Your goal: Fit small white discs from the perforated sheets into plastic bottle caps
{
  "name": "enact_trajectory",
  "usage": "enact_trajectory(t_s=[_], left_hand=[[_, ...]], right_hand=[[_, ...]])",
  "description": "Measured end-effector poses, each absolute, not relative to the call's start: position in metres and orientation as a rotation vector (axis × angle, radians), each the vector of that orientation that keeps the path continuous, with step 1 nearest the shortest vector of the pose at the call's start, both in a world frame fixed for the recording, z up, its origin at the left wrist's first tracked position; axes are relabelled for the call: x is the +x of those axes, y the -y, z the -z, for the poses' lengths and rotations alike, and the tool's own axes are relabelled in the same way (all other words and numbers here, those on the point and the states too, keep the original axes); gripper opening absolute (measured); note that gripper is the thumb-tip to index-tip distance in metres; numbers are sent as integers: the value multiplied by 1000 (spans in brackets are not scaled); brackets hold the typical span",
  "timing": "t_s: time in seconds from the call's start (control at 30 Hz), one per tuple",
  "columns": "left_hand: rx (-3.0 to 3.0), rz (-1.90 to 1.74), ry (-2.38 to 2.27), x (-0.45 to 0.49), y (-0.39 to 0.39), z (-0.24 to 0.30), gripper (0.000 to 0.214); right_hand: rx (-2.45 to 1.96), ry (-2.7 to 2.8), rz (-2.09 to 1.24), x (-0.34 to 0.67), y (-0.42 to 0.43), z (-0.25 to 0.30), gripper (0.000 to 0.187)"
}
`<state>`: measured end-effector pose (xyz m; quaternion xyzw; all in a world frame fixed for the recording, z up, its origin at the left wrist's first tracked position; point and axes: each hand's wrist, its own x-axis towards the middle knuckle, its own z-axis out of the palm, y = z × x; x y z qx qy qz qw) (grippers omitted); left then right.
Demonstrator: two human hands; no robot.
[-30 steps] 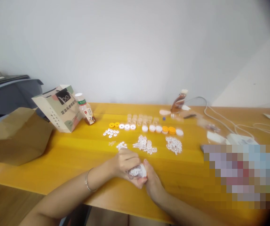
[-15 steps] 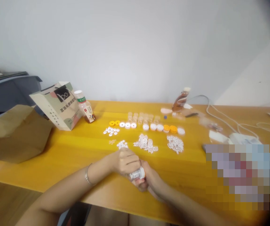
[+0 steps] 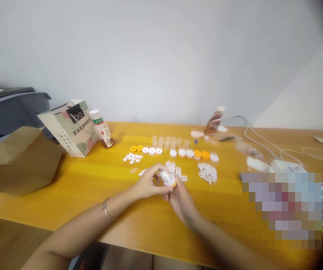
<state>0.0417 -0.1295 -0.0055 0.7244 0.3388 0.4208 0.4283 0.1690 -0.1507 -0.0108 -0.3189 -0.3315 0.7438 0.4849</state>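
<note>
At ten o'clock from the hands, with twelve towards the wall, a pale paper carrier bag [image 3: 74, 129] shows a black square with a white glasses-like outline above Chinese characters too soft to read surely. Beside it, nearer eleven, a clear plastic bottle [image 3: 102, 129] wears a green band and a paler label with a red mark, its print illegible. A bottle of brown liquid [image 3: 214, 122] leans at one o'clock. At the centre, the left hand [image 3: 149, 183] pinches a smooth, clear, rounded container [image 3: 165, 177] between thumb and curled fingers, while the right hand [image 3: 182, 200] grips its orange-rimmed end; the container is tilted, above the wooden tabletop [image 3: 139, 232]. Just beyond, towards twelve, lie white openwork pieces [image 3: 183, 177], with transparent cylindrical cups [image 3: 167, 142] farther off. Round yellow caps [image 3: 136, 148] sit at eleven, above small white discs [image 3: 132, 158]; another openwork heap [image 3: 208, 173] spreads at two. At nine slumps a creased brown paper bag [image 3: 23, 161].
</note>
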Motion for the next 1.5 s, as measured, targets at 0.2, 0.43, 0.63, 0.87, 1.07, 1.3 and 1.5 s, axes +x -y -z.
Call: enact_trajectory(t_s=[0.2,0.43,0.63,0.87,1.07,1.3,1.5], left_hand=[[1467,-1062,-785,55,131,16,36],[1753,-1108,-807,53,127,13,27],[1728,-1138,-909,49,125,8,31],[1755,-1265,-1026,44,128,3,31],[1819,-1314,-1053,46,133,-1,28],[1872,-1347,-1140,47,137,1,31],[1888,-1379,-1127,45,135,0,31]], right_hand=[[-689,679,-1802,168,153,14,25],[-602,613,-2059,172,153,16,38],[-548,557,-2079,174,148,10,28],[-500,582,-2020,178,149,9,17],[-502,726,-1870,177,151,10,20],[-572,904,-1687,175,155,13,28],[-578,922,-1668,175,156,13,27]])
